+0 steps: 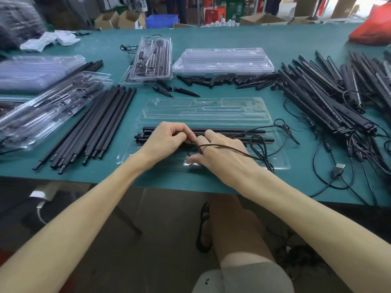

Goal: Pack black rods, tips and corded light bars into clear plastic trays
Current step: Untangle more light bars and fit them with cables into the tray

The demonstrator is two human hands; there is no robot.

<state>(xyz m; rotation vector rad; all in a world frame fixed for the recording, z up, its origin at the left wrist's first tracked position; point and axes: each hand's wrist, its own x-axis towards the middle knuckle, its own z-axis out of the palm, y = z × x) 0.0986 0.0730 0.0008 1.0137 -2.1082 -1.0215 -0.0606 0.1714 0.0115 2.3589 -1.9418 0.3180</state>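
An open clear plastic tray (211, 111) lies on the green table in front of me. Black rods and a light bar (232, 131) lie across its near half. My left hand (167, 140) has curled fingers that pinch the thin black cord (237, 152) over the rods. My right hand (220, 154) rests on the tray with fingers spread, and the cord runs over its back. A coil of the cord (259, 144) lies at the tray's right. Loose black rods (99, 123) lie to the left, black tips (184, 90) behind the tray, and corded light bars (330, 96) in a heap at the right.
Packed trays (48, 106) are stacked at the left and one (149, 60) at the back. A stack of unfilled trays (222, 60) lies behind the tips. A USB plug (338, 169) and tangled cords lie near the right front edge. Boxes and crates stand beyond the table.
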